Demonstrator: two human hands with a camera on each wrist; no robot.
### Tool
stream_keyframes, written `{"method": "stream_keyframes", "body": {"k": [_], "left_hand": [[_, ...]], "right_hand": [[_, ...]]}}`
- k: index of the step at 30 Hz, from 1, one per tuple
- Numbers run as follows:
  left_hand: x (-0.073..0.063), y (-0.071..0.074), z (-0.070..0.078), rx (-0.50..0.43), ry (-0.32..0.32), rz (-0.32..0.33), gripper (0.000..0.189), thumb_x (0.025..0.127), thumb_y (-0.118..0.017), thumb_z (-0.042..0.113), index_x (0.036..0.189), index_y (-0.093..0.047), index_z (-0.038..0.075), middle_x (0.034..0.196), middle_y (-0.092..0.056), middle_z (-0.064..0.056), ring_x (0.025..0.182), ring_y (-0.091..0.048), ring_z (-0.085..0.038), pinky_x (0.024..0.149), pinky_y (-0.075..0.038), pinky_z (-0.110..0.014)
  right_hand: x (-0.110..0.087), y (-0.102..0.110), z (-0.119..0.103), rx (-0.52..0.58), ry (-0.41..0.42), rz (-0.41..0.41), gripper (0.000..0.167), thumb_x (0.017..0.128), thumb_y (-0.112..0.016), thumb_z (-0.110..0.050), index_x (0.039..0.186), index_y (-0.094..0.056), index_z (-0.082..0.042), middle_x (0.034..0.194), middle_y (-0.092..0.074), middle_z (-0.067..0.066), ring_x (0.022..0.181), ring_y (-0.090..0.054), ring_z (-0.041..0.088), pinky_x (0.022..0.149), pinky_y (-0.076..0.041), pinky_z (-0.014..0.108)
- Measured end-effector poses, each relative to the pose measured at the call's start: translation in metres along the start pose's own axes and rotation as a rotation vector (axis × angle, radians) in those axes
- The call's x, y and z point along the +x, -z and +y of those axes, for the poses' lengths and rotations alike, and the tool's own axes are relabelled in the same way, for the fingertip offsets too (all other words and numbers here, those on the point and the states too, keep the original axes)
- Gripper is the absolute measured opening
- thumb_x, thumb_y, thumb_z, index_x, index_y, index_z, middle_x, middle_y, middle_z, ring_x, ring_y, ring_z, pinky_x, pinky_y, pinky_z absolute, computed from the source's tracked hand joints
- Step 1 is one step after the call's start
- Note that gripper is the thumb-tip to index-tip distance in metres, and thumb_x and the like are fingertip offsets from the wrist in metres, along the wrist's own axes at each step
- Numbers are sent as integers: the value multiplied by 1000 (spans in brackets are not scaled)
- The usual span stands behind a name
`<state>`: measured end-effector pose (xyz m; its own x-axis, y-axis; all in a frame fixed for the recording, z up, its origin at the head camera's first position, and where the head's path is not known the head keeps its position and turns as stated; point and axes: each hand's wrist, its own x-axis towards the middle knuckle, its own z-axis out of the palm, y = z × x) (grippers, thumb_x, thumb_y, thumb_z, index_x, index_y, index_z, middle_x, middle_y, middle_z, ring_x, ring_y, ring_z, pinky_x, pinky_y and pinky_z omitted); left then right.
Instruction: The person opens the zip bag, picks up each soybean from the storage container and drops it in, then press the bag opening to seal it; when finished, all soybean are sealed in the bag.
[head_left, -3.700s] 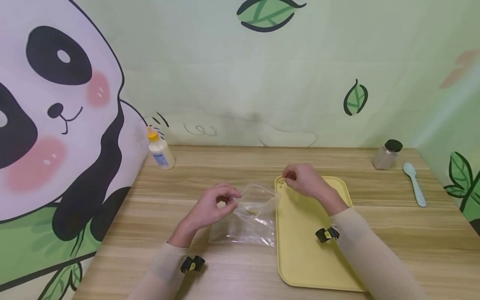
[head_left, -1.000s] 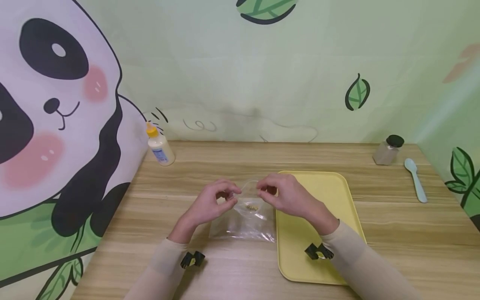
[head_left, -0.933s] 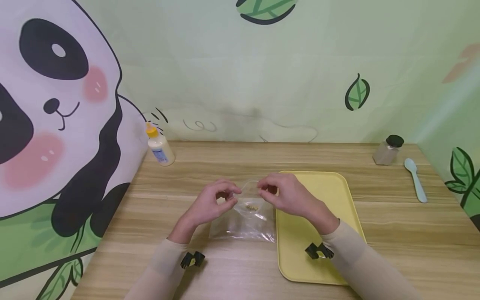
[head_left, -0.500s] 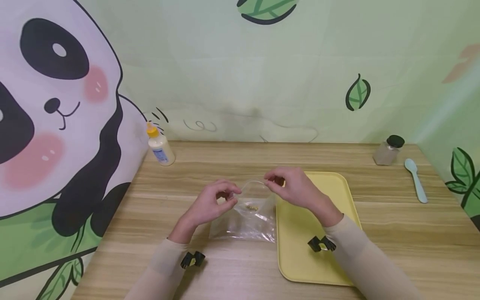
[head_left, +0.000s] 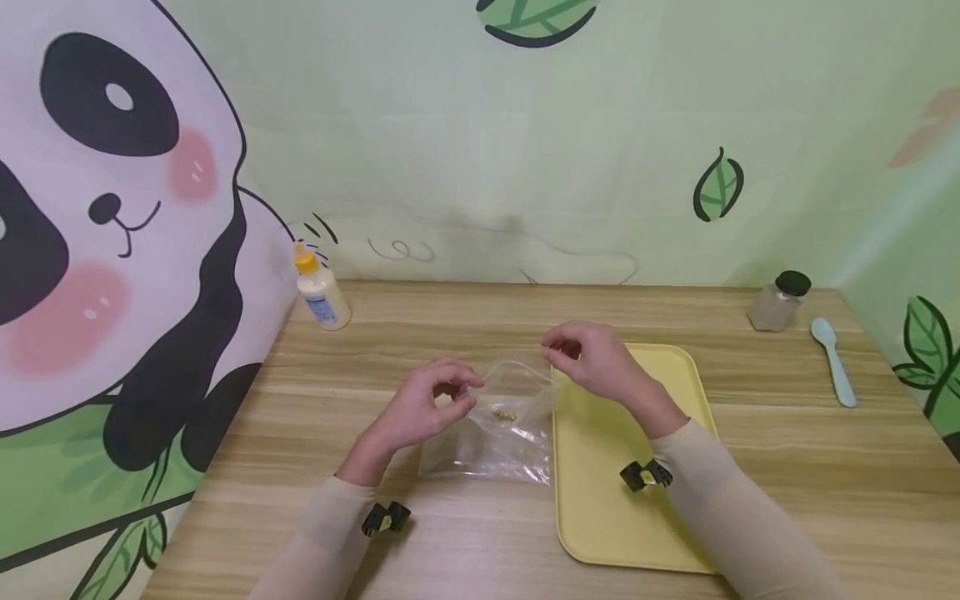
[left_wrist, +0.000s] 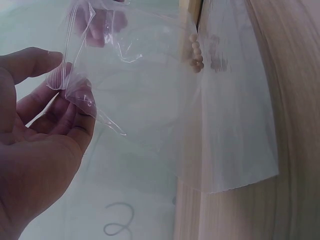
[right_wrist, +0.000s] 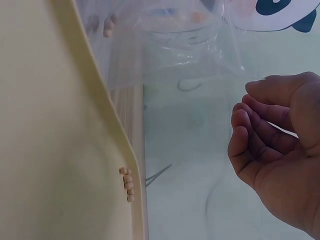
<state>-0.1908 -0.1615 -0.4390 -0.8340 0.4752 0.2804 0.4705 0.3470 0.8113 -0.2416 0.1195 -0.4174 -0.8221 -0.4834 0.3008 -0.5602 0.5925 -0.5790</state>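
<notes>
Bagging beads seems the step: left hand pinches the bag at its mouth; right hand, loosely bent, empty, likely needs the far left corner of the tray.

Away from the bag with the right hand, up and across to the far left corner of the yellow tray! A second ago, right up at the bag's mouth; half a second ago, drawn outward but close against the right side of the rim; now clear of it, leaving that stretch of rim uncovered.
</notes>
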Motion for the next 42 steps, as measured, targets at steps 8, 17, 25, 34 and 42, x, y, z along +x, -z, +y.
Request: {"method": "stream_keyframes", "body": {"k": [8, 17, 25, 34, 42], "left_hand": [[0, 0, -2, -9, 8, 7, 22, 84, -70, -2, 105, -69, -1, 101, -66, -12, 84, -59, -18, 78, -56, -27], [0, 0, -2, -1, 7, 4, 22, 83, -69, -4, 104, -69, 1, 101, -66, -10, 84, -59, -16, 77, -56, -26], [0, 0, -2, 3, 8, 4, 22, 83, -69, -3, 105, -68, -1, 101, -66, -11, 84, -59, -15, 77, -56, -26], [0, 0, -2, 6, 12, 0, 21, 84, -69, -2, 105, -68, -2, 101, -65, -11, 84, -59, -15, 78, -56, -25], [0, 1, 0, 4, 17, -5, 20, 84, -69, -2, 104, -68, -2, 100, -65, -11, 84, -59, -15, 77, -56, -25]], "right_hand": [[4, -3, 15, 23, -59, -14, 17, 90, -68, -15, 101, -72, -3, 85, -71, 3, 74, -62, 13, 67, -54, 27], [9, -10, 38, 13, -129, -43, 17, 89, -68, -15, 100, -71, -2, 86, -71, 5, 75, -62, 15, 69, -55, 30], [9, -17, 56, 14, -198, -85, 19, 90, -68, -16, 102, -70, -1, 89, -71, 8, 81, -65, 18, 76, -57, 34], [10, -21, 70, -11, -210, -132, 13, 89, -68, -15, 96, -72, -6, 86, -70, 4, 77, -61, 15, 70, -53, 29], [11, -26, 79, -35, -156, -192, 13, 86, -69, -8, 98, -74, -3, 95, -74, 11, 89, -68, 24, 83, -57, 39]]}}
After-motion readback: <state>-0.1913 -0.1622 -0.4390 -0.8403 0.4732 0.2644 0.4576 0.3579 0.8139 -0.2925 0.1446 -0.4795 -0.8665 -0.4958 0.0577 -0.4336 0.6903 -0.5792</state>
